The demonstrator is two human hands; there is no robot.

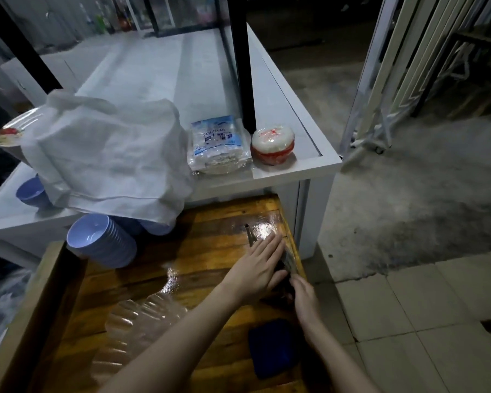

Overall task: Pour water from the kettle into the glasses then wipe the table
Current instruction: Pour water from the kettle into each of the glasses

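My left hand (pixel 260 263) lies flat, fingers straight, on a dark object (pixel 288 263) at the right edge of the wet wooden table (pixel 210 251). My right hand (pixel 304 300) curls around the near end of the same dark object; what it is I cannot tell. A dark blue cloth (pixel 272 348) lies on the table just below my right wrist. Ribbed clear plastic cups (pixel 138 324) lie on their side to the left, partly behind my left forearm. No kettle is in view.
A metal tool (pixel 250 236) lies beyond my left fingertips. Stacked blue bowls (pixel 102 242) sit at the table's far left. The white counter (pixel 295 165) behind holds a white cloth-covered heap (pixel 105 154), a packet of plastic bags (pixel 219 143) and a red-and-white container (pixel 272 144). Floor lies right.
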